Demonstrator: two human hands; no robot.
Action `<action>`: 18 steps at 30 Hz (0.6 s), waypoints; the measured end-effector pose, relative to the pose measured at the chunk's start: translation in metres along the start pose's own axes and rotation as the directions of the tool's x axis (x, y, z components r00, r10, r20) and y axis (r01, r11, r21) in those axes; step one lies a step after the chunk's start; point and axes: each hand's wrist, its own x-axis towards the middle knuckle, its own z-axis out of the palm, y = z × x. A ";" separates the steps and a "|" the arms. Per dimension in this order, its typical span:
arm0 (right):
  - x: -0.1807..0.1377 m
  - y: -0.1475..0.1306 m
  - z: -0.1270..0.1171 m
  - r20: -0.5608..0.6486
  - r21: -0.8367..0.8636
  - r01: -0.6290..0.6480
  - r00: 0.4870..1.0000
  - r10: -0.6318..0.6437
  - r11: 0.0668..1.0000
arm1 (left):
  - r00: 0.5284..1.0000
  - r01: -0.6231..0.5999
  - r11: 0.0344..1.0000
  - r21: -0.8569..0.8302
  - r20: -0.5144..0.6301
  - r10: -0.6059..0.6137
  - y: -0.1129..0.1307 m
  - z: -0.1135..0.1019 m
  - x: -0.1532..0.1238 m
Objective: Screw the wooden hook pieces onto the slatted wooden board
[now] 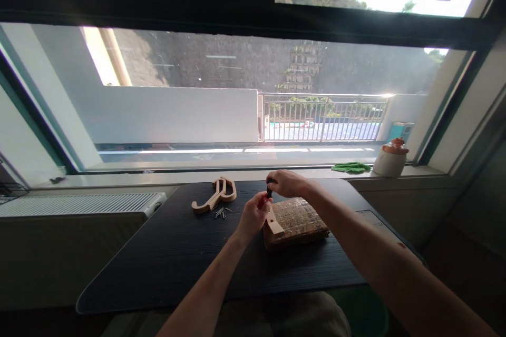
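Observation:
My right hand (pixel 288 184) is closed around the black handle of what looks like a screwdriver (pixel 270 187), held upright. Just below it, my left hand (pixel 255 212) pinches near the tool's lower end; what lies between its fingertips is hidden. Under both hands is a light wooden piece (pixel 275 225) with a dark hole in it. It rests along the left edge of a brown, rough-textured block (pixel 303 217), which sits on the dark table (pixel 174 258).
Left of my hands lie curved wooden parts (pixel 215 201) and several small screws (pixel 222 212). A green cloth (pixel 351 167) and a white jar with an orange lid (pixel 391 159) stand on the windowsill. A radiator (pixel 83 205) is at left, a large window ahead.

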 end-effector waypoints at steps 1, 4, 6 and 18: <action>0.000 -0.001 0.000 -0.001 -0.005 -0.009 1.000 0.009 1.000 | 1.000 -0.001 1.000 0.010 -0.018 0.001 0.001 0.000 0.000; 0.001 -0.005 0.002 -0.004 -0.020 -0.017 1.000 0.017 1.000 | 0.996 -0.015 0.998 0.060 -0.092 0.021 0.006 -0.001 0.005; 0.002 -0.006 0.002 -0.012 -0.035 -0.024 1.000 0.024 0.999 | 0.996 -0.034 0.995 0.099 -0.084 0.043 0.011 -0.003 0.012; 0.001 -0.004 -0.007 -0.038 -0.067 -0.040 0.999 0.038 0.997 | 0.999 -0.035 0.995 0.089 -0.007 0.036 0.019 0.001 0.016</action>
